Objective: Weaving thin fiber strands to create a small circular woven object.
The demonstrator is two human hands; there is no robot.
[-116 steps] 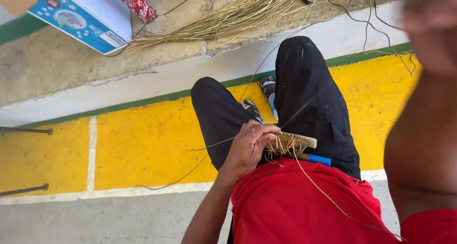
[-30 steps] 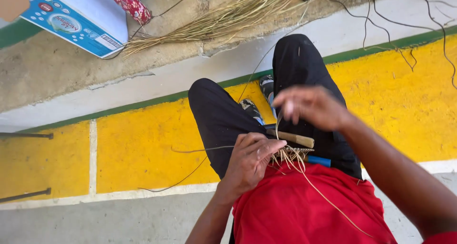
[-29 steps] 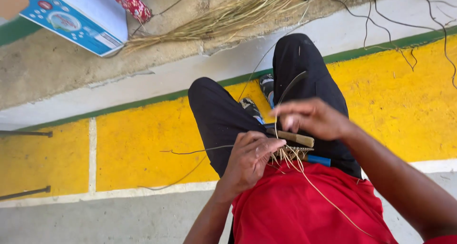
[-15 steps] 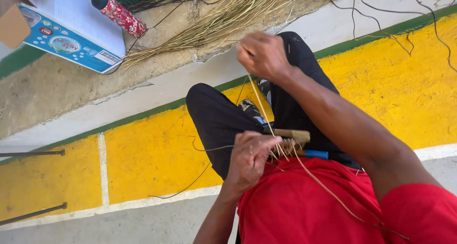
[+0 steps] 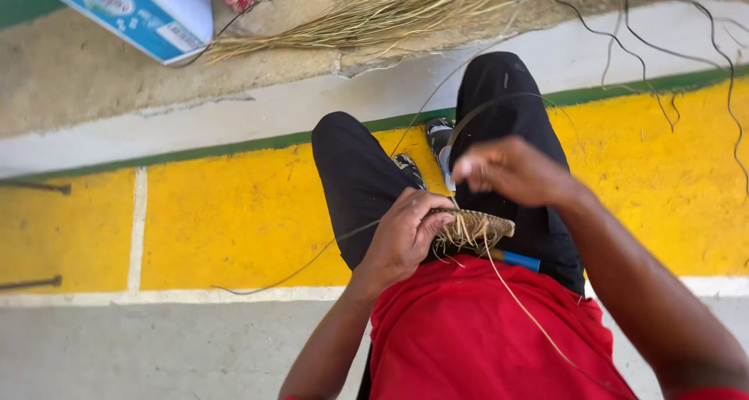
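Observation:
A small woven straw piece (image 5: 472, 228) rests on my lap, over black trousers. My left hand (image 5: 402, 236) grips its left edge, fingers curled around it. My right hand (image 5: 511, 170) hovers just above the piece, fingers pinched on a thin dark strand (image 5: 468, 115) that arcs up and over. A pale straw fibre (image 5: 523, 306) trails from the piece down across my red shirt. A blue-handled tool (image 5: 515, 259) lies on my thigh, under the piece.
A heap of dry straw (image 5: 374, 14) lies on the concrete ahead, next to a blue and white carton (image 5: 129, 10). Dark thin strands (image 5: 702, 56) hang at the upper right. Yellow painted floor with a green stripe (image 5: 234, 146) runs under my legs.
My right hand, which had pulled the strand up high away from the piece, has come back down to just above it. My left hand has stayed on the woven piece.

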